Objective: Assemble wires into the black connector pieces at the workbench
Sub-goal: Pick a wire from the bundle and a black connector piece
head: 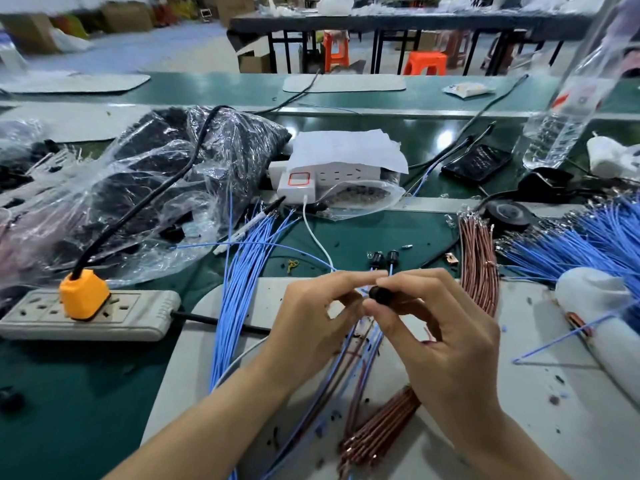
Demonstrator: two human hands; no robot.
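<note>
My right hand pinches a small round black connector piece between thumb and forefinger above the white mat. My left hand meets it from the left, its fingertips closed on a thin blue wire at the connector's mouth. Blue and brown wires hang from my hands toward me. Two black connector pieces with blue wires lie just beyond my fingers. A long bundle of blue wires runs along the left of the mat, and brown wires lie to the right.
A grey power strip with an orange plug sits at left. A clear plastic bag of black parts lies behind it. A white charger box, a phone, a water bottle and a fan of blue wires stand further back and right.
</note>
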